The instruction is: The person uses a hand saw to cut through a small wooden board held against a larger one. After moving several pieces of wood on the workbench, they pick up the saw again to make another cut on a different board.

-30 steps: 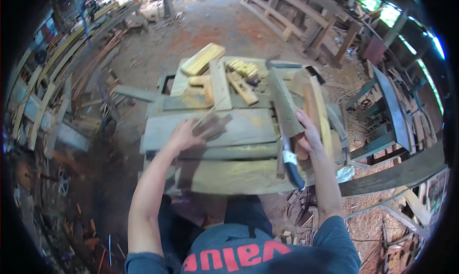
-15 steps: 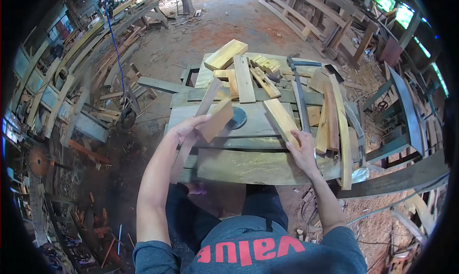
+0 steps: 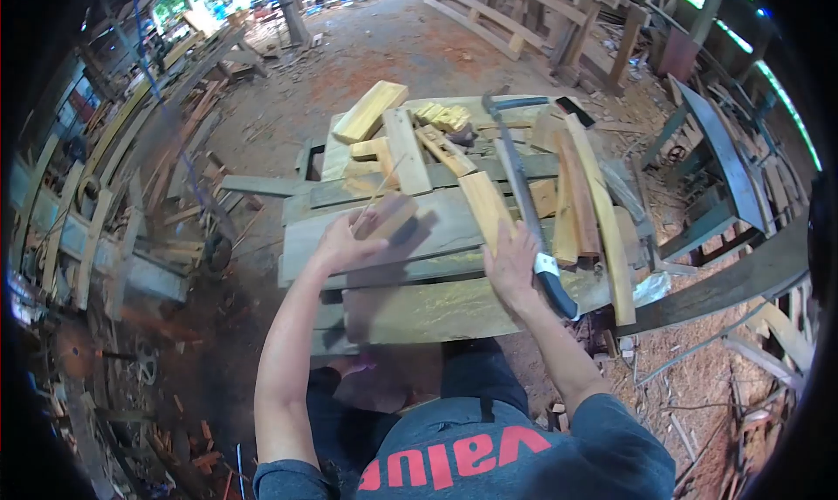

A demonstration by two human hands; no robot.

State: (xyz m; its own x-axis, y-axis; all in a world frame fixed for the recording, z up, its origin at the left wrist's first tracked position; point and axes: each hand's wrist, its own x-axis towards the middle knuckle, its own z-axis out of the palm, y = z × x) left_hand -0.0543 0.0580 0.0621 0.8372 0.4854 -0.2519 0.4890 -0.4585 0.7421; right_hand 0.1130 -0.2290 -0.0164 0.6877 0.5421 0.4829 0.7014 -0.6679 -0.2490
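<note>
Head view: I saw the right hand point(image 3: 513, 268) newly flattened over a pale-yellow oblong wooden block point(image 3: 481, 202) at two o'clock, perhaps steadying it, grip unclear; the left hand point(image 3: 346, 243) grasped a blurred brown wooden block point(image 3: 391, 217), ten o'clock.

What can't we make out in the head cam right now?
All in the head view:
- Wood piece at the left hand: edges and exact grip smeared by motion blur.
- Pale block: near end hidden by the right hand.
- Dark flat object: too small to identify.
- Shirt: partly cut off by the bottom edge.
</note>
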